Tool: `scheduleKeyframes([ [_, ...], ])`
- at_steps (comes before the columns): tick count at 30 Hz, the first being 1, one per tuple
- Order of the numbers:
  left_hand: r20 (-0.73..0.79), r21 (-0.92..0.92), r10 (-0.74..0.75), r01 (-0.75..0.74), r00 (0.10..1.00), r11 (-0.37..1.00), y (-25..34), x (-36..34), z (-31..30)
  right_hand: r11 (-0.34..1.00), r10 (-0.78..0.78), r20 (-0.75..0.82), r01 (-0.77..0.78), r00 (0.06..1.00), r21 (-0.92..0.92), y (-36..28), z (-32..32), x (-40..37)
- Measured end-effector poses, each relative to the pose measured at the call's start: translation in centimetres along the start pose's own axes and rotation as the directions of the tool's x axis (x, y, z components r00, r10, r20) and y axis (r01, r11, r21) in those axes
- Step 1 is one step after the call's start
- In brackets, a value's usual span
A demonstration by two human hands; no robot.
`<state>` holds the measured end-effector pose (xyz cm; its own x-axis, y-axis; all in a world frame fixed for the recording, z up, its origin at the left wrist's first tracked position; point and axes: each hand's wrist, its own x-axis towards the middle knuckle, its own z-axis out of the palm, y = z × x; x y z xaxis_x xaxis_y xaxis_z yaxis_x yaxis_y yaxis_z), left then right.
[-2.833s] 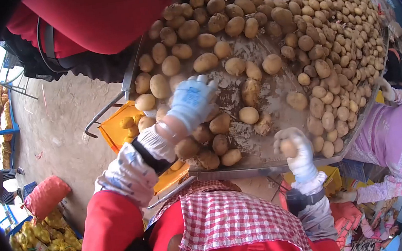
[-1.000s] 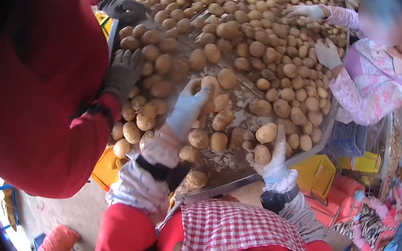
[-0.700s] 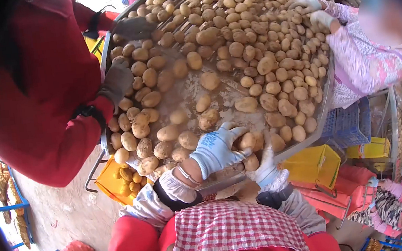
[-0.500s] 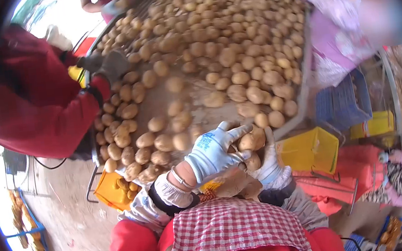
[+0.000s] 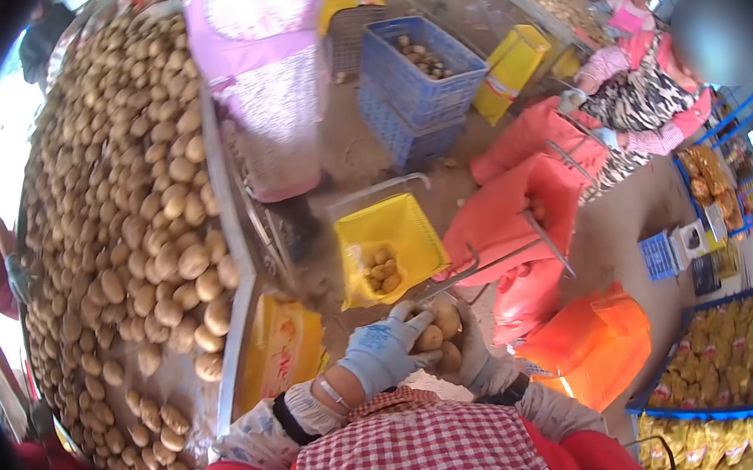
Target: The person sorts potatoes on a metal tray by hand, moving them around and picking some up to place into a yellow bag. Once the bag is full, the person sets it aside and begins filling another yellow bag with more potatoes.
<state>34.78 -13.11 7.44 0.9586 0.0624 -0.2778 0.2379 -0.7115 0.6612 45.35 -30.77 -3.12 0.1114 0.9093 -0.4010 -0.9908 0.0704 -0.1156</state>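
Gloved in white and blue, my left hand (image 5: pixel 383 353) is closed against a small bunch of potatoes (image 5: pixel 442 322) in front of my checked apron. My right hand (image 5: pixel 478 353), gloved too, holds the same bunch from the other side, its fingers partly hidden behind the potatoes. Just beyond the hands is an open yellow bag (image 5: pixel 406 232) on a metal frame, with several potatoes in its bottom. A yellow bag with red print (image 5: pixel 280 353) hangs at the edge of the sorting table (image 5: pixel 235 279), to the left of my hands.
Many potatoes (image 5: pixel 145 196) cover the table at left. A person in a purple apron (image 5: pixel 272 89) stands beyond it. Stacked blue crates (image 5: pixel 419 81), red bags (image 5: pixel 531 208) and an orange bag (image 5: pixel 594 349) are ahead and right. Another person (image 5: pixel 635 103) handles red bags; shelves (image 5: pixel 715 354) hold yellow sacks.
The view has turned right, so the potato table now lies at left. Both hands have moved with the potatoes from the table's edge to near the yellow bag.
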Motion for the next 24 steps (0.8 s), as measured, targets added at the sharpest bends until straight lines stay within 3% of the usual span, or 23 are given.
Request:
scheduleKeyframes([
  [1, 0.014, 0.007, 0.017, -0.017, 1.000, 1.000, 1.0, 2.3, 0.5, 0.992, 0.017, 0.042, -0.022, 0.999, 0.124, -1.5, -0.3, -1.3],
  [2, 0.005, -0.034, 0.096, -0.096, 0.995, 0.995, 1.6, 4.5, 1.1, 0.991, -0.120, -0.241, 0.132, 0.963, 0.033, -2.5, 0.1, -2.2],
  [3, -0.004, -0.077, 0.173, -0.172, 0.985, 0.982, 2.4, 7.0, 1.8, 0.987, -0.142, -0.244, 0.156, 0.959, 0.039, -4.7, -1.3, -2.8],
  [5, 0.040, -0.136, 0.219, -0.212, 0.975, 0.968, 4.7, 13.5, 2.2, 0.936, -0.294, 0.015, 0.285, 0.956, 0.205, -10.0, -4.9, -4.3],
  [7, -0.041, -0.239, 0.201, -0.205, 0.979, 0.949, 8.0, 20.5, 1.5, 0.855, -0.515, -0.106, 0.502, 0.850, -0.127, -16.2, 0.5, -5.9],
  [8, -0.150, -0.309, 0.423, -0.449, 0.894, 0.839, 7.8, 26.9, 3.1, 0.816, -0.572, -0.136, 0.543, 0.809, -0.200, -20.5, -1.2, -6.6],
  [9, -0.272, -0.347, 0.602, -0.660, 0.751, 0.666, 7.3, 31.9, 5.0, 0.772, -0.625, -0.161, 0.574, 0.764, -0.273, -23.9, -3.0, -7.3],
  [10, -0.270, -0.352, 0.609, -0.665, 0.746, 0.659, 8.5, 31.1, 4.0, 0.766, -0.633, -0.165, 0.581, 0.756, -0.277, -24.9, -2.7, -7.9],
  [11, -0.273, -0.334, 0.344, -0.424, 0.898, 0.842, 9.8, 28.6, 1.8, 0.724, -0.690, -0.473, 0.538, 0.549, -0.432, -25.6, -2.2, -8.5],
  [12, -0.285, -0.317, 0.040, -0.133, 0.958, 0.939, 10.0, 26.9, 0.5, 0.705, -0.691, -0.682, 0.434, 0.241, -0.561, -26.1, -1.9, -8.9],
  [14, -0.285, -0.304, 0.005, -0.095, 0.959, 0.948, 6.6, 25.2, 2.6, 0.638, -0.765, -0.597, 0.409, 0.242, -0.652, -23.8, -6.4, -10.1],
  [16, -0.078, -0.326, 0.064, -0.086, 0.995, 0.942, 0.5, 23.0, 5.3, 0.598, -0.801, -0.535, 0.403, 0.269, -0.693, -19.1, -12.2, -11.1],
  [18, 0.096, -0.355, 0.152, -0.109, 0.984, 0.928, -3.9, 17.8, 6.1, 0.507, -0.854, -0.454, 0.206, 0.256, -0.837, -11.9, -12.3, -11.8],
  [19, 0.071, -0.366, 0.115, -0.081, 0.991, 0.927, -4.4, 15.6, 6.2, 0.453, -0.865, -0.414, 0.085, 0.284, -0.887, -9.7, -13.7, -12.1],
  [21, 0.075, -0.714, -0.119, 0.136, 0.990, 0.687, -5.1, 9.1, 4.6, 0.328, -0.909, -0.336, -0.074, 0.247, -0.942, -6.7, -14.6, -10.7],
  [23, -0.094, -0.704, -0.229, 0.098, 0.969, 0.703, -3.7, 4.4, 1.4, 0.094, -0.922, -0.123, -0.096, 0.367, -0.991, -6.7, -14.7, -8.6],
  [24, -0.199, -0.735, -0.253, 0.026, 0.947, 0.678, -3.8, 2.7, 1.3, 0.086, -0.863, -0.109, -0.068, 0.493, -0.994, -7.5, -11.5, -6.1],
])
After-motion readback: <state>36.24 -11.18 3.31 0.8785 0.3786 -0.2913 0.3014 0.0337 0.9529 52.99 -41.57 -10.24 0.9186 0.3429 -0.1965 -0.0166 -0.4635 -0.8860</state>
